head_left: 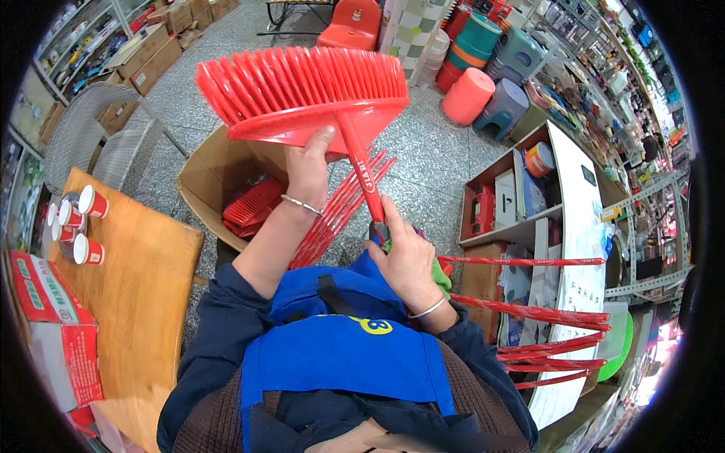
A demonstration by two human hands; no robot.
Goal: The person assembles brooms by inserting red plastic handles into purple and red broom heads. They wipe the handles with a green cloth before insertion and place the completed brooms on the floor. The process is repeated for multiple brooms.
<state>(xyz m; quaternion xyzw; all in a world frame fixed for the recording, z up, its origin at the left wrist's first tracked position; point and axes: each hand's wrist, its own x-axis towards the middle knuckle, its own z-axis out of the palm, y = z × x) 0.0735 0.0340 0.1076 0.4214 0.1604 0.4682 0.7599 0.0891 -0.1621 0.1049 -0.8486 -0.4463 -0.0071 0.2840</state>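
Note:
A red plastic broom head (302, 90) with stiff red bristles is held up in front of me, bristles pointing away. My left hand (310, 170) grips its flat base from below. My right hand (404, 257) is closed around the red broom handle (362, 170) just under the head, with a green cloth (440, 278) tucked in the palm. A blue apron covers my lap below both hands.
An open cardboard box (219, 177) in front holds more red broom heads (253, 205); loose red handles (336, 215) lean from it. More red handles (544, 332) lie at my right beside a white desk (574, 226). A wooden table (136, 294) with paper cups (79, 223) stands on my left.

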